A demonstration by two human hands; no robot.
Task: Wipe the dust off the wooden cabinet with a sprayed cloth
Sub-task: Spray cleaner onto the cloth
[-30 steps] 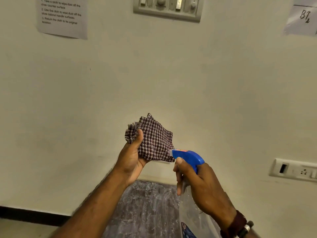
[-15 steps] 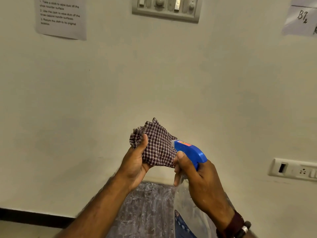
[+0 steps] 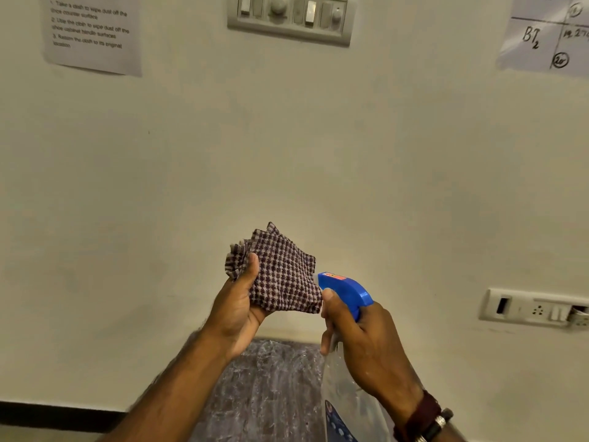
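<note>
Head view: looks forward and slightly down from above-behind the hands, close, facing the wall [image 3: 287, 154] beyond them.

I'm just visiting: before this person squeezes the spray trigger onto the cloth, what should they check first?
1. Checked cloth gripped by the left hand: ok.
2. Spray bottle held by the right hand, a finger at the front of the blue head: ok.
3. Nozzle close to the cloth and aimed at it: ok.
4. Liquid in the clear bottle: cannot tell.
5. Wall socket off to the right, away from the nozzle's aim: ok.
6. Cloth already damp: cannot tell.
</note>
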